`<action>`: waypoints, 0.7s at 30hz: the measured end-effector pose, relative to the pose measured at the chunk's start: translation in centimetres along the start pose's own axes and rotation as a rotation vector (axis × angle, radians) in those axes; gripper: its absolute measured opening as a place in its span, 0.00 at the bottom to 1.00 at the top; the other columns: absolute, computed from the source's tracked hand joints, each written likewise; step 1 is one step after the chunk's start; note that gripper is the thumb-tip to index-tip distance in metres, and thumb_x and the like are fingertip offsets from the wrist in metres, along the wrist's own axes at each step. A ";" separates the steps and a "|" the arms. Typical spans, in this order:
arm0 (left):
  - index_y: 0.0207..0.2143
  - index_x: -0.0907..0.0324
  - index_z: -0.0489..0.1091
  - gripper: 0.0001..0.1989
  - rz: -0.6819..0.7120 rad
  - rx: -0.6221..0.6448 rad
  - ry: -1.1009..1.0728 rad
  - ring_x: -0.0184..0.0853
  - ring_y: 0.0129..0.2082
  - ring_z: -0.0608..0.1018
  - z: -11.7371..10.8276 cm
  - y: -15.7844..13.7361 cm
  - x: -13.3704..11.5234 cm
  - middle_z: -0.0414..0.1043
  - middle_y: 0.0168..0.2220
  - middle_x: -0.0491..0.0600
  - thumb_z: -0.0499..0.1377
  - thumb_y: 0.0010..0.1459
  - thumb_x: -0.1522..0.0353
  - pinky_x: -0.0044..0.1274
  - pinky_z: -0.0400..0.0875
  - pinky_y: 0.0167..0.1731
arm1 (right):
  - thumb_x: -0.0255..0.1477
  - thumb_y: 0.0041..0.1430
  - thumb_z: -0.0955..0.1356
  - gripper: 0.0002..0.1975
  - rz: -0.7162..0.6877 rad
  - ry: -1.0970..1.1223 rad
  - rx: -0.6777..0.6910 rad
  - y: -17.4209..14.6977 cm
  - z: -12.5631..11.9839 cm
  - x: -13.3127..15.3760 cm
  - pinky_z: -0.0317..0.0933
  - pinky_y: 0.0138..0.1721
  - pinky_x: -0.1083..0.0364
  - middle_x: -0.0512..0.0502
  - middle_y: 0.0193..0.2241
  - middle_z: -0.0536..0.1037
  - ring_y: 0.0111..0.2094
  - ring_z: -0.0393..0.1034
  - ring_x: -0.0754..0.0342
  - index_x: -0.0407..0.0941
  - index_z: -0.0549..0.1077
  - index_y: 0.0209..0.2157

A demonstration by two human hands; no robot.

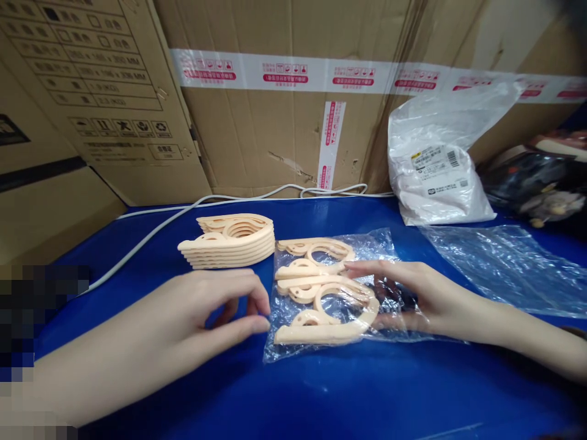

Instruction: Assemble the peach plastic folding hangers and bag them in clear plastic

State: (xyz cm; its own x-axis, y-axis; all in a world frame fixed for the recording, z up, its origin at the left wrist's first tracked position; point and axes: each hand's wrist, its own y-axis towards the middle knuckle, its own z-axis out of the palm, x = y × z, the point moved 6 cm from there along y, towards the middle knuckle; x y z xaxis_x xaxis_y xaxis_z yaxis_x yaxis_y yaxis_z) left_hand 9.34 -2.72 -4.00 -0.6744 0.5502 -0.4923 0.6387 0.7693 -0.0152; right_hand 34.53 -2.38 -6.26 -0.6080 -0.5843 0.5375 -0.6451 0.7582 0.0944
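Two beige plastic folding hangers [330, 299] lie side by side, seemingly in a clear plastic bag [376, 244] on the blue table. At their rounded right ends is my right hand [413, 299], fingers spread, index fingertip and thumb touching the beige plastic; film partly covers its other fingers. My left hand [229, 311] hovers by the bag's left edge, fingers curved, with a small gap between thumb and index finger. Whether it touches the film I cannot tell. Behind it stands a neat stack of several matching hangers [229, 244].
A white packed bag with a label [435, 177] leans at the back right. Another clear plastic bag [509, 263] lies flat before it. Large cardboard boxes [284, 128] wall off the back and left. A white cable [160, 229] runs along the blue table [293, 391].
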 end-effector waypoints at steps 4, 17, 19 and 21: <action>0.44 0.51 0.71 0.12 0.052 -0.294 0.141 0.31 0.29 0.73 -3.4 -0.2 0.5 0.75 0.39 0.42 0.56 0.62 0.57 0.18 0.66 0.27 | 0.38 0.60 0.68 0.33 0.028 0.025 0.054 -0.1 -1.0 -0.5 0.69 0.35 0.52 0.45 0.53 0.75 0.38 0.75 0.49 0.54 0.57 0.65; 0.52 0.55 0.67 0.24 -0.082 -0.474 0.331 0.44 0.53 0.71 -8.0 2.2 2.4 0.70 0.53 0.49 0.49 0.63 0.51 0.34 0.64 0.53 | 0.40 0.61 0.64 0.21 0.130 -0.148 -0.287 3.2 -6.8 -2.1 0.61 0.24 0.53 0.48 0.26 0.78 0.24 0.69 0.54 0.45 0.70 0.52; 0.53 0.57 0.66 0.26 -0.102 -0.442 0.316 0.44 0.55 0.70 -7.4 2.4 3.9 0.69 0.55 0.51 0.47 0.64 0.50 0.34 0.61 0.56 | 0.40 0.62 0.64 0.20 0.107 -0.256 -0.397 2.6 -6.3 -0.9 0.59 0.24 0.53 0.49 0.24 0.76 0.22 0.67 0.55 0.45 0.71 0.51; 0.56 0.58 0.65 0.29 -0.141 -0.382 0.294 0.45 0.58 0.68 -6.8 2.4 5.5 0.66 0.58 0.53 0.48 0.63 0.48 0.35 0.58 0.59 | 0.39 0.63 0.64 0.19 0.064 -0.337 -0.482 1.8 -5.8 -0.4 0.59 0.25 0.53 0.50 0.25 0.76 0.22 0.67 0.56 0.44 0.71 0.52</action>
State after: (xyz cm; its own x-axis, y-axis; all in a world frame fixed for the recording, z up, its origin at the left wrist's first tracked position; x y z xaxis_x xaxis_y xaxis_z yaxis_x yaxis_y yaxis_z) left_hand 4.67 4.32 -0.81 -0.8552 0.4584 -0.2417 0.3900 0.8764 0.2825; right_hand 36.26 0.92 -1.46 -0.8034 -0.5326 0.2662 -0.3672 0.7951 0.4826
